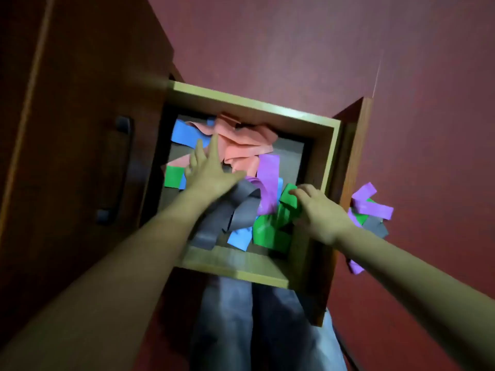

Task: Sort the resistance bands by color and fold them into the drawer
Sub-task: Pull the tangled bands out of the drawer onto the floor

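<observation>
A light wooden drawer (pixel 254 104) stands pulled out of a dark brown wooden cabinet (pixel 80 103), and flat, stretchy resistance bands of several colours lie jumbled inside it. The left hand (pixel 211 170) reaches over the drawer's middle with its fingers straight and spread wide. Its fingertips are at the crumpled salmon-pink bands (pixel 241 140) heaped against the far edge, and blur hides whether the thumb touches anything. Beneath that wrist a grey band (pixel 235 210) loops and trails toward the near edge. A blue band (pixel 184 133) lies in the far left corner, and a short green strip (pixel 172 176) sits against the left edge. A purple band (pixel 267 172) runs from the middle toward the right hand (pixel 318 210). That hand is just inside the right edge, fingers curled, pinching a fold of a bright green band (pixel 290 196). More green folds (pixel 270 231) fill the near right corner, with a second blue strip (pixel 241 238) beside them along the near edge. Outside the drawer, beyond its right edge and past an open brown cabinet door (pixel 356 156), a small loose pile of purple, green and grey bands (pixel 372 207) lies on a dark red surface (pixel 428 129), partly hidden by the right forearm. The person's grey trousers (pixel 254 317) show below the near edge. A dark handle (pixel 120 170) is fixed to the cabinet front on the left.
</observation>
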A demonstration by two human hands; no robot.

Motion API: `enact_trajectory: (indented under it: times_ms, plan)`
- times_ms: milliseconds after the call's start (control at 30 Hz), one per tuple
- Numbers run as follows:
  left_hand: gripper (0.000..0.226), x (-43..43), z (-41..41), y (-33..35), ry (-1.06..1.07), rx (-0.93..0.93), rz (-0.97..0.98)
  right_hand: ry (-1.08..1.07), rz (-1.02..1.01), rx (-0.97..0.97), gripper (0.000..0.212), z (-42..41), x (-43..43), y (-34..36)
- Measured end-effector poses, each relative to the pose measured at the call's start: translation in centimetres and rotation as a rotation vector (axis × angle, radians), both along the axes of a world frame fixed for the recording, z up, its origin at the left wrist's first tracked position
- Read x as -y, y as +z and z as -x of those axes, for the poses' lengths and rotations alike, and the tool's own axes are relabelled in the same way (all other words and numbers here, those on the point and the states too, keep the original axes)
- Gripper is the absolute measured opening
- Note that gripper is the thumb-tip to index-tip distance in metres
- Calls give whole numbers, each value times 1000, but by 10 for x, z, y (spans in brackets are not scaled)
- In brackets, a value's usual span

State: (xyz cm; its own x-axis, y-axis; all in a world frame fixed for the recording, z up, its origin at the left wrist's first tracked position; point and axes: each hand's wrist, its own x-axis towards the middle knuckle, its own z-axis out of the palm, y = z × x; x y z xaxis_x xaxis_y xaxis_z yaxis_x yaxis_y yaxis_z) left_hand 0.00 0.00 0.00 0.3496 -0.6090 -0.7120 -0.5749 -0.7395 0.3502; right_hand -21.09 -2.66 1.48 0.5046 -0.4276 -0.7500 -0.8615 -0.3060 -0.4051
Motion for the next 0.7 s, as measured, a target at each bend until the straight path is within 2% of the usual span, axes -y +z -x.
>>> enact_trajectory:
  times_ms: [167,333,467,567,700]
  plan:
    - [92,60,-22,-56,-42,172,28,-78,45,117,71,-37,7,-40]
    - [95,61,-36,-101,-153,253,13,-136,197,146,85,-47,25,-83]
    - [60,31,-33,-106,-252,306,138,-293,260,120,78,-41,39,-99]
    - [45,16,-27,-103,-169,257,191,-310,357,208,66,-54,49,-103]
    - [33,2,-23,-93,31,149,263,-121,312,279,72,-80,67,-108]
